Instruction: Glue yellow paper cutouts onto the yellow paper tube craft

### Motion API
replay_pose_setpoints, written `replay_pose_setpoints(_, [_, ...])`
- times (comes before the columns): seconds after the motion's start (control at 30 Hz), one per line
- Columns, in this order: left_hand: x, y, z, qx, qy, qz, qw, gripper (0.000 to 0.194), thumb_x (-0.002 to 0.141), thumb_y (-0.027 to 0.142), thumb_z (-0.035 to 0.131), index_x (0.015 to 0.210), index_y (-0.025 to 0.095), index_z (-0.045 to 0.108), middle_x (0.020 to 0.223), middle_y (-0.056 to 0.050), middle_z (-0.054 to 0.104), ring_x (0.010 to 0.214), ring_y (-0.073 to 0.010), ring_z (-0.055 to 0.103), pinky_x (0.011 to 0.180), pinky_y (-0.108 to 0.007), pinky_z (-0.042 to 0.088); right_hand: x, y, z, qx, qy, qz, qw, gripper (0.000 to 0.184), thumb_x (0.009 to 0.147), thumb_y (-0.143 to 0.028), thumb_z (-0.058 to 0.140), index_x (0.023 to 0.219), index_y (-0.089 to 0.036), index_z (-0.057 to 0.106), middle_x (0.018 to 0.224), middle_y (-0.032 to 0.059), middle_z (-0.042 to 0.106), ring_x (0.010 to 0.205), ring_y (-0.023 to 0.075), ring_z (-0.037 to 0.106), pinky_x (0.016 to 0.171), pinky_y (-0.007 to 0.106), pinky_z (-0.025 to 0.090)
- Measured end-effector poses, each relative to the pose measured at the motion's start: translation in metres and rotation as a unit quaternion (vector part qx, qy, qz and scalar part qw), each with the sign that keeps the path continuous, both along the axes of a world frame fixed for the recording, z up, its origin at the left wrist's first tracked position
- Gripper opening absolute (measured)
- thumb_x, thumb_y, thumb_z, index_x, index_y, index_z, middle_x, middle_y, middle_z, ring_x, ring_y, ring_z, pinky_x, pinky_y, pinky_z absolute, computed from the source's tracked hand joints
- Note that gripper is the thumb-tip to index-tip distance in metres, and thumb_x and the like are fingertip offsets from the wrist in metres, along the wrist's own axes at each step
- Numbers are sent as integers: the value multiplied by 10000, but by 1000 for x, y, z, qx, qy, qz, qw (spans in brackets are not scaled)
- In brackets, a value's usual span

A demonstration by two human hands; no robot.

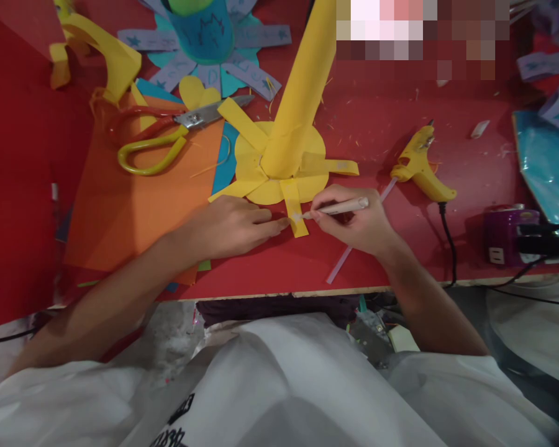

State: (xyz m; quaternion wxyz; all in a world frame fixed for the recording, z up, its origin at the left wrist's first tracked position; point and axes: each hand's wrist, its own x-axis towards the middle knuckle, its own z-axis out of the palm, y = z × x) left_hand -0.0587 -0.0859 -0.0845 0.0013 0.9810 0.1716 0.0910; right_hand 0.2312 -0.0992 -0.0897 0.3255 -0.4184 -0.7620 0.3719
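Note:
A yellow paper tube (298,93) stands on a yellow paper disc (317,149) with several yellow strips fanning out from its base. My left hand (228,226) lies flat on the red table, fingertips pressing the near yellow strip (294,214). My right hand (354,220) is closed round a pale pen-like stick (342,208), whose tip touches that same strip.
Scissors with yellow and red handles (168,133) lie on orange paper (130,205) at the left. A yellow glue gun (422,167) with a black cord lies at the right, beside a purple power block (507,233). A blue paper flower (205,43) sits at the back. The table's front edge (279,292) is near me.

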Motion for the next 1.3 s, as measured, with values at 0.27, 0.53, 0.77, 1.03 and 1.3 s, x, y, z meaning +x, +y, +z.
replay_pose_setpoints(0.27, [-1, 0, -1, -15, 8, 6, 1000, 332, 1104, 163, 497, 1347, 197, 720, 832, -33, 761, 654, -139, 687, 583, -281, 426, 1, 0, 0, -5, -8, -4, 1000, 116, 977, -315, 722, 899, -232, 746, 793, 11, 766, 621, 137, 624, 542, 277, 433])
replay_pose_setpoints(0.53, [-1, -1, 0, -40, -8, 9, 999, 330, 1108, 152, 514, 1344, 196, 741, 848, -39, 768, 646, -142, 655, 602, -280, 404, 0, 0, 0, 1, 0, -5, 1000, 106, 972, -310, 737, 896, -238, 756, 812, 10, 782, 637, 141, 645, 567, 284, 455])
replay_pose_setpoints(0.77, [-2, 1, 0, -33, -16, 2, 999, 341, 1091, 131, 517, 1343, 186, 738, 837, -38, 757, 652, -140, 659, 606, -275, 432, 2, -1, -3, -11, 34, -39, 999, 156, 963, -369, 766, 871, -243, 759, 776, 10, 766, 624, 152, 640, 566, 299, 485])
replay_pose_setpoints(1.03, [-14, 5, 7, 15, -310, 87, 947, 444, 1060, 114, 539, 1419, 341, 672, 705, 47, 641, 625, -134, 622, 615, -287, 477, 2, -2, -4, 22, 141, -131, 981, 191, 992, -441, 799, 920, -267, 768, 746, 10, 737, 608, 175, 684, 549, 330, 538])
replay_pose_setpoints(1.3, [9, 55, 61, -229, -394, 127, 881, 668, 1067, 312, 667, 1687, 367, 424, 1657, -40, 561, 1406, -216, 643, 1101, -381, 593, 7, 13, -8, -15, 357, -240, 903, 233, 958, -474, 824, 886, -315, 671, 561, -73, 589, 368, 106, 379, 335, 283, 272])
